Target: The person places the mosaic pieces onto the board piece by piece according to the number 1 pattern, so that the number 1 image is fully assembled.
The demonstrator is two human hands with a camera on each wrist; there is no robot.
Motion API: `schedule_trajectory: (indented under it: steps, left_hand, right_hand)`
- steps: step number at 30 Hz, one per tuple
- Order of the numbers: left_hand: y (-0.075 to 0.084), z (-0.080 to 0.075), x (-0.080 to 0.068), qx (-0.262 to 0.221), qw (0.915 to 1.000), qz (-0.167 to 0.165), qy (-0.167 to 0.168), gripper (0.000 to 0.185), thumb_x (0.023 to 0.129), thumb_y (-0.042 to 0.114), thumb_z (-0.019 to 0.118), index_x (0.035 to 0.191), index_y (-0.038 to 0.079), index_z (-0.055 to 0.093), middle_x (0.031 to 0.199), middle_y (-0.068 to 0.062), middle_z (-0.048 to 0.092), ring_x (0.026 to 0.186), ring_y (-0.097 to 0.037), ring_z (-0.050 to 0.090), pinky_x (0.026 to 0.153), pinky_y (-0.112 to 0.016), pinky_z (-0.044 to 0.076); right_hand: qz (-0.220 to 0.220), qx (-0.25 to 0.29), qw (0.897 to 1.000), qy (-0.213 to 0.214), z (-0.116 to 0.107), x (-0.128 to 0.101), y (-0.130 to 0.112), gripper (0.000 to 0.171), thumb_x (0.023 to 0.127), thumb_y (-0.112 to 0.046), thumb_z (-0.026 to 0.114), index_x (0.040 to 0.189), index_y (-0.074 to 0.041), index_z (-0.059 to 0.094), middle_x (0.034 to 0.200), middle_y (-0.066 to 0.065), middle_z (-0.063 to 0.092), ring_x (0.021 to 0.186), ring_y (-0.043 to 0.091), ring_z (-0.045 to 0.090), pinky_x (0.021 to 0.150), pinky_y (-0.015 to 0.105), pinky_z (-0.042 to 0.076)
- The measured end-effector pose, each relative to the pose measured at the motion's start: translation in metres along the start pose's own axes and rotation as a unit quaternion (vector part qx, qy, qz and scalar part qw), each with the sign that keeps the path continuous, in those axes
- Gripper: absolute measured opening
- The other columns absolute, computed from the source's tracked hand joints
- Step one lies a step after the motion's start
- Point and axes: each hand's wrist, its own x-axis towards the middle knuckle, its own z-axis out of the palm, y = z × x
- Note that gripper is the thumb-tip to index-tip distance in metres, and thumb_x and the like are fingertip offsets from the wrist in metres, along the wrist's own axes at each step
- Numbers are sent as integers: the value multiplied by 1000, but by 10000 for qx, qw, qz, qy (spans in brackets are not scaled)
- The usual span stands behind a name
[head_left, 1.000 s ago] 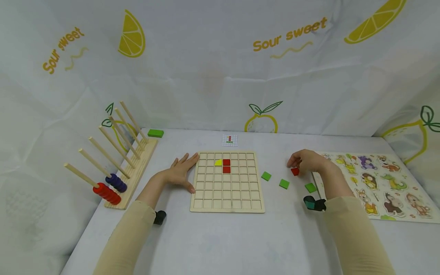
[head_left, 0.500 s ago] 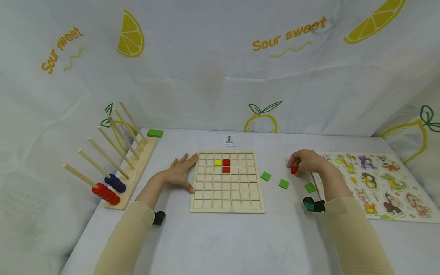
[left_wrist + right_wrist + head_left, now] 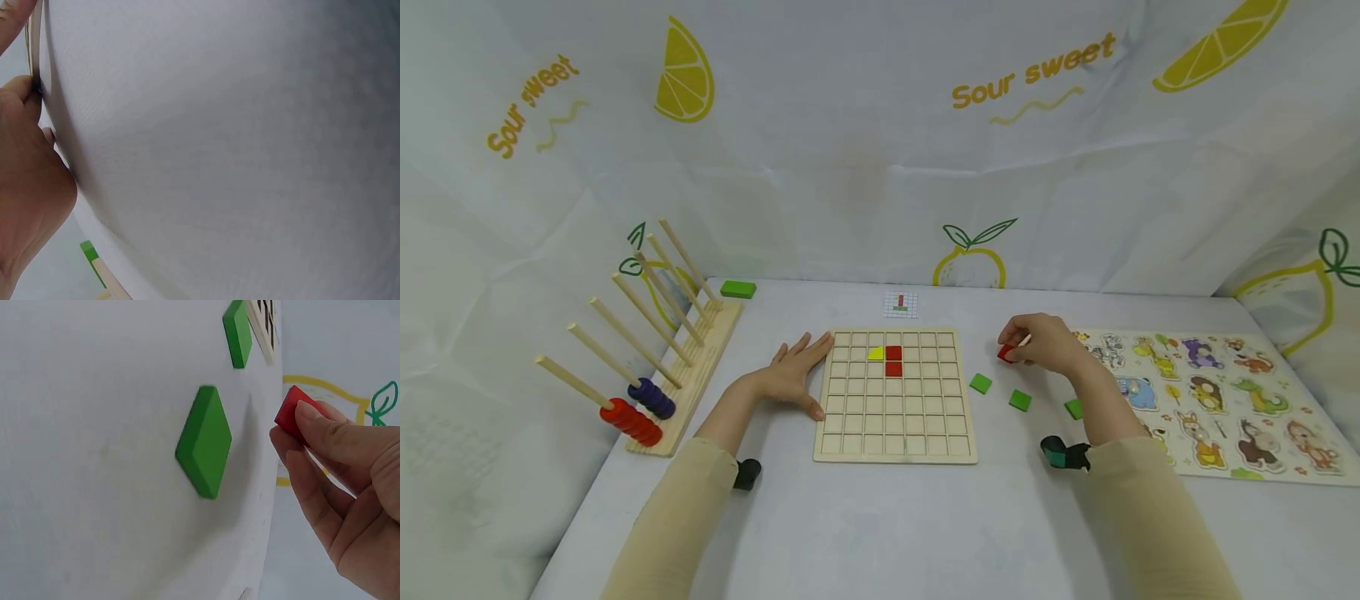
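Red tile (image 3: 1006,352) (pinched in the right hand (image 3: 1045,343)) has lifted off the counter (image 3: 880,525) toward the grid board (image 3: 895,398), which the flat, open left hand (image 3: 793,375) steadies.

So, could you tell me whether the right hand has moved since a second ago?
Yes. The right hand, pinching the red tile, has moved left, away from the animal puzzle and toward the grid board.

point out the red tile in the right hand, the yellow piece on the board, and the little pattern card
red tile (image 3: 1006,352): head view, its visible red face.
yellow piece (image 3: 876,354): head view, its middle.
pattern card (image 3: 901,305): head view, centre of the card.
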Motion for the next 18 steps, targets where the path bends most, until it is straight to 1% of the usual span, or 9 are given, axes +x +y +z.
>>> schedule_trajectory:
  steps: [4,8,11,14,18]
  left_hand:
    - [0,0,0,-21,10000,14,-1,134,62,38,91,160,11,5,170,-7,-1,156,-37,-9,122,-64,-9]
    - [0,0,1,-58,10000,42,-7,134,62,38,91,160,11,4,170,-7,-1,156,-37,-10,122,-64,-9]
    - [0,-1,1,-58,10000,24,-16,134,63,39,91,160,11,5,170,-7,-1,156,-37,-10,122,-64,-10]
    - [1,-1,1,-25,10000,-5,-18,133,63,39,91,160,11,5,170,-7,-1,156,-37,-10,122,-64,-11]
    - [1,0,1,-24,10000,-13,-20,133,63,39,91,160,11,5,170,-7,-1,156,-37,-10,122,-65,-10]
  right_hand:
    - [-102,89,9998,155,14,5,-14,16,84,-4,74,99,-4,69,91,12,69,78,18,63,66,24,54]
    - [-269,125,9995,130,25,9,-26,17,85,-6,74,101,-6,72,91,10,71,79,17,64,68,23,52]
    - [-368,169,9991,110,34,11,-37,18,87,-6,72,105,-8,74,94,8,70,81,18,62,69,25,50]
    - [-459,295,9985,57,43,13,-47,20,88,-5,69,107,-8,74,97,9,71,82,19,62,70,26,51]
    - [-538,410,9977,-23,56,15,-60,19,87,-4,69,105,-8,73,97,9,73,82,17,64,73,24,51]
